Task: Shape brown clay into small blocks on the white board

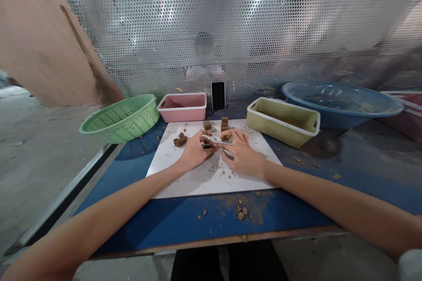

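My left hand (193, 151) and my right hand (245, 153) meet over a white board (187, 184), their fingers bent and fingertips close together. The left fingertips are smeared brown. Something small and brown seems to be between the fingertips, but its shape is mostly hidden. Beyond the hands, a brown clay-like block (207, 125) lies on the board. To its right stands a taller brown piece (224, 123), stacked or notched. Left of my left hand lies a rough brown lump (180, 140), with crumbs scattered around it.
At the back are a green basket (123, 118), a pink bin (184, 114), a phone (218, 95) standing upright, a yellow-green bin (280, 125) and a blue basin (343, 114). A perforated metal panel (244, 26) rises behind. Pebble-like bits (242, 213) lie near the table's front edge.
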`<control>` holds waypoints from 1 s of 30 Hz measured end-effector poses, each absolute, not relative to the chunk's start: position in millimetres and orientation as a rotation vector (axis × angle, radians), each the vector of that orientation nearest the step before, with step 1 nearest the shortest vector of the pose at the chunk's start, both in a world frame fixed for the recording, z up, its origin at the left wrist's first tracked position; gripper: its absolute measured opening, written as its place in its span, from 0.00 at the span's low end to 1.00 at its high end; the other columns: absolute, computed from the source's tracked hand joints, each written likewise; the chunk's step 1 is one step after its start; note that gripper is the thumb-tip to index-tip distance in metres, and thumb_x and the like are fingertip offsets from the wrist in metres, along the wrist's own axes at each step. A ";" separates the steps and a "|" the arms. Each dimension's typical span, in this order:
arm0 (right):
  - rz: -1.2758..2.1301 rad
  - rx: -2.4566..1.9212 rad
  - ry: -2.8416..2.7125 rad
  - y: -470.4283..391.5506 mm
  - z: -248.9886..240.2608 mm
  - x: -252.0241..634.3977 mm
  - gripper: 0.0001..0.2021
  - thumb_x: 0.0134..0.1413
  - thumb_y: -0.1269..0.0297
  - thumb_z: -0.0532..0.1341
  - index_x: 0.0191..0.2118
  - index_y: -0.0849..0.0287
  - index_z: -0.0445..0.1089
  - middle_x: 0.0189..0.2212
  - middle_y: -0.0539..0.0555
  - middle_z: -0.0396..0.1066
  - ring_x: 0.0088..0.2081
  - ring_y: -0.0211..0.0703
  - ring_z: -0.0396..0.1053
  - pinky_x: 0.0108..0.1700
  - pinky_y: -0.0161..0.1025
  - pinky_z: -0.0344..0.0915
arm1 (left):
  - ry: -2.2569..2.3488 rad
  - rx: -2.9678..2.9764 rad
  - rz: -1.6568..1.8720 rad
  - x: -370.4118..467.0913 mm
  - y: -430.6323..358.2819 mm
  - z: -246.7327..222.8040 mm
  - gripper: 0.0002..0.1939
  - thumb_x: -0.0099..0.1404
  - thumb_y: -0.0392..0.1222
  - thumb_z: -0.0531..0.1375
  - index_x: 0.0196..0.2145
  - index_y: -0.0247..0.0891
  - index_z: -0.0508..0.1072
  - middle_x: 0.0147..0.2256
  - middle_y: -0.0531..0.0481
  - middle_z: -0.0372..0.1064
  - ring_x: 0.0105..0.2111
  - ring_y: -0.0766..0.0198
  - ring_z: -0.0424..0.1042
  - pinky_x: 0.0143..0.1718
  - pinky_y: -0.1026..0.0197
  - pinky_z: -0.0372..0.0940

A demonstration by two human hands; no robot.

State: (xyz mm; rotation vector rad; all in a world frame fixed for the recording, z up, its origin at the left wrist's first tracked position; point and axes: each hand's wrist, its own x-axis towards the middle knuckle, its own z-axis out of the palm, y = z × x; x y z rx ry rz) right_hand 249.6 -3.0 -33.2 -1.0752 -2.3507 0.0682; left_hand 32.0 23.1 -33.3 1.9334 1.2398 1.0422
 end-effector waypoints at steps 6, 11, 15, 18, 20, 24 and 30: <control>0.046 -1.092 -2.326 -3.2 -33.8 249.2 0.15 0.68 0.64 0.59 0.55 0.48 0.77 0.60 0.60 0.63 0.62 0.61 0.58 0.63 0.63 0.56 | 1.256 1.938 1.037 32.0 23.7 -34.9 0.22 0.58 0.38 0.70 0.49 0.40 0.71 0.37 0.48 0.82 0.38 0.56 0.81 0.46 0.52 0.73; 0.019 -1.119 -2.233 -2.6 -33.1 248.3 0.13 0.68 0.64 0.57 0.51 0.52 0.77 0.57 0.61 0.65 0.61 0.58 0.60 0.60 0.58 0.58 | 1.265 1.955 1.029 31.5 24.2 -35.6 0.23 0.58 0.41 0.71 0.50 0.42 0.71 0.39 0.48 0.82 0.40 0.54 0.82 0.49 0.50 0.73; 0.015 -1.126 -2.202 -0.9 -34.1 248.6 0.12 0.68 0.65 0.57 0.51 0.54 0.76 0.56 0.61 0.65 0.61 0.58 0.61 0.61 0.58 0.58 | 1.250 1.977 1.103 28.6 20.0 -29.4 0.17 0.66 0.43 0.66 0.51 0.43 0.71 0.44 0.46 0.82 0.48 0.51 0.81 0.55 0.47 0.70; 0.025 -1.130 -2.191 -0.1 -34.8 249.1 0.11 0.69 0.64 0.58 0.50 0.54 0.76 0.56 0.61 0.65 0.61 0.58 0.61 0.61 0.59 0.57 | 1.262 2.033 1.114 22.8 18.6 -24.7 0.15 0.67 0.37 0.59 0.52 0.42 0.71 0.45 0.46 0.82 0.52 0.51 0.79 0.58 0.45 0.68; 0.024 -1.124 -2.194 0.0 -34.7 249.5 0.11 0.69 0.64 0.58 0.48 0.55 0.77 0.55 0.62 0.66 0.60 0.59 0.61 0.61 0.59 0.57 | 1.294 2.113 1.064 17.8 19.6 -22.9 0.19 0.64 0.33 0.58 0.52 0.43 0.72 0.45 0.47 0.82 0.53 0.50 0.77 0.59 0.43 0.67; 0.034 -1.095 -2.196 -0.3 -34.1 250.3 0.11 0.69 0.65 0.57 0.46 0.55 0.78 0.54 0.61 0.67 0.60 0.59 0.62 0.60 0.59 0.58 | 1.309 2.341 0.913 8.1 23.2 -21.7 0.21 0.61 0.34 0.59 0.52 0.43 0.73 0.45 0.46 0.82 0.54 0.47 0.73 0.61 0.38 0.61; 0.045 -0.966 -2.228 0.3 -35.1 254.0 0.09 0.66 0.66 0.60 0.42 0.54 0.79 0.50 0.59 0.68 0.55 0.55 0.64 0.57 0.57 0.56 | 1.199 2.521 0.725 -0.8 27.2 -24.2 0.23 0.64 0.45 0.64 0.56 0.44 0.72 0.49 0.44 0.79 0.57 0.44 0.69 0.61 0.36 0.58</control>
